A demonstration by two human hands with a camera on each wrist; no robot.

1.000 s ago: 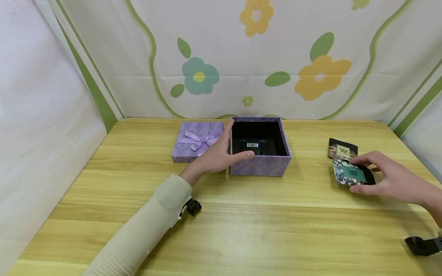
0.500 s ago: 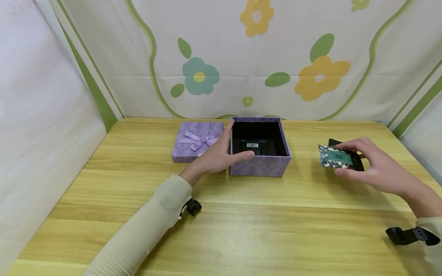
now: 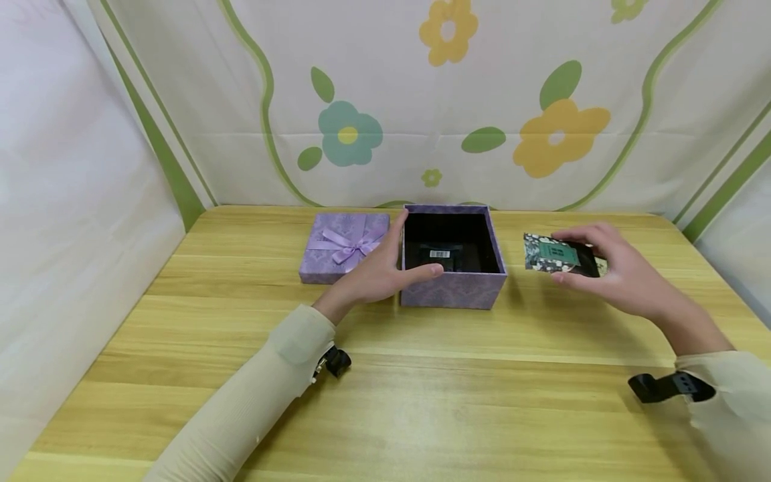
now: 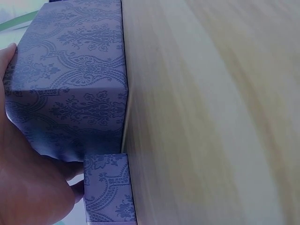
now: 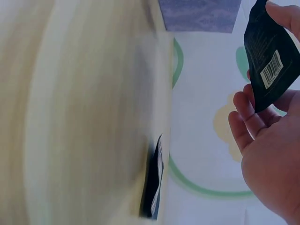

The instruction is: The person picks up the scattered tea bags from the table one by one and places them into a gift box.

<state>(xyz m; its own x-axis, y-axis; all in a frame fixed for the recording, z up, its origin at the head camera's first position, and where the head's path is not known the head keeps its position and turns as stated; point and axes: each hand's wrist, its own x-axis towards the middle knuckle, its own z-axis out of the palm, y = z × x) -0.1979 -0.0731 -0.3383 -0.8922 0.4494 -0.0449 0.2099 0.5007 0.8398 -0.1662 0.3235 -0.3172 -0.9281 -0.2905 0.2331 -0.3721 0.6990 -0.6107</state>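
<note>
In the head view, my left hand (image 3: 375,276) rests against the near left corner of an open purple patterned box (image 3: 453,292), its thumb straight along the front rim and its index finger straight along the left side. A dark sachet (image 3: 442,255) with a white barcode label lies inside the black interior. Right of the box, my right hand (image 3: 632,276) pinches a black sachet (image 3: 557,253) with a floral print and green label, between thumb and fingers. Its dark back (image 5: 269,63) and barcode show in the right wrist view, raised off the table.
Left of the box lies its purple lid (image 3: 337,249) with a ribbon bow, close beside the left hand. Another sachet (image 5: 152,183) lies on the wooden table (image 3: 397,415), mostly hidden behind the right hand in the head view. A flower-patterned curtain (image 3: 391,80) backs the table.
My right hand has moved left and away from me, carrying the floral sachet up off the table and closer to the box. My left hand, box and lid stay put.
</note>
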